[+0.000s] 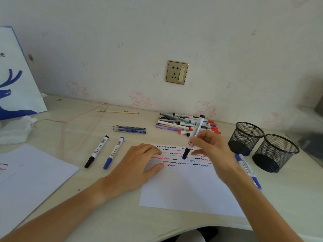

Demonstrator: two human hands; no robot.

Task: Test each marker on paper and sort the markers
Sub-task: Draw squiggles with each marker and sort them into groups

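A white sheet of paper (188, 187) lies in front of me, its top rows filled with black, blue and red squiggles. My left hand (139, 165) rests flat on its upper left part. My right hand (213, 151) holds a black marker (194, 137) upright, tip down on the squiggle rows. A heap of markers and pens (185, 124) lies behind the paper. A black marker (97, 151) and a blue marker (114, 152) lie side by side to the left. Another blue marker (248, 170) lies right of the paper, partly under my right forearm.
Two black mesh pen cups (244, 137) (274, 152) stand at the right. Two dark pens (130, 129) lie behind the sorted pair. Another sheet (29, 179) lies at the left, a white-and-blue bag (15, 75) and crumpled tissue (15, 130) behind it. A pink cord (82, 114) crosses the desk.
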